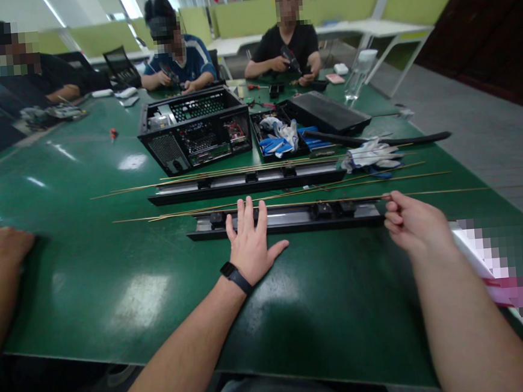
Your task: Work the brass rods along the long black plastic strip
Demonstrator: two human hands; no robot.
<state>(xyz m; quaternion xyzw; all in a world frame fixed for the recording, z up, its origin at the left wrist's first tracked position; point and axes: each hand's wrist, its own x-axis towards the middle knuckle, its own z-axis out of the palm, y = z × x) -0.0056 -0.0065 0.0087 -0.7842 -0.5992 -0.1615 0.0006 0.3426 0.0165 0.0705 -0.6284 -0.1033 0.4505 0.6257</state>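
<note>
Reaches over a long, black-edged, silvery rail (290, 219) on the glossy green desk (90, 264).
Spreads the left hand (251, 248) palm-down between blocky black fittings (321, 210), with fingers apart and thumb out; at the rail's right end, pinches a thin, straight golden rod (451, 190) in the curled right hand (416, 221).

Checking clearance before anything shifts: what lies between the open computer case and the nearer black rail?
In the head view, the farther black rail and some thin brass-coloured rods lie between the computer case and the nearer rail.
</note>
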